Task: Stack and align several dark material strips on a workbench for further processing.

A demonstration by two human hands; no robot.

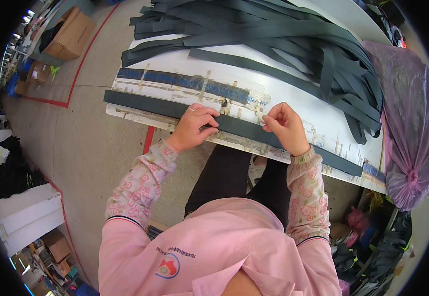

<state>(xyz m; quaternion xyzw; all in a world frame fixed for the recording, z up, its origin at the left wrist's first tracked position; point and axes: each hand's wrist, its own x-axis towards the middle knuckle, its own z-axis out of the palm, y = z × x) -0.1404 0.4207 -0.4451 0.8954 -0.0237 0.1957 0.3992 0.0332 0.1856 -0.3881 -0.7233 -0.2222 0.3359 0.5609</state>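
Note:
A long dark grey strip (148, 103) of flat material lies along the near edge of the white board (323, 126). On its middle rests my left hand (194, 127), fingers bent, with thumb and forefinger closing on the strip's near side. Farther right, my right hand (287, 129) is raised slightly over the strip, thumb and fingertips pinched together. A small pale bit shows at those fingertips, too small to name. Just beyond the strip, worn tape patches (209, 88) cover the board.
A large heap of dark grey strips (273, 34) covers the board's far side. To the right stands a tied, translucent purple plastic bag (406, 128). Cardboard boxes (71, 34) sit at the far left, beyond a red floor line (84, 64).

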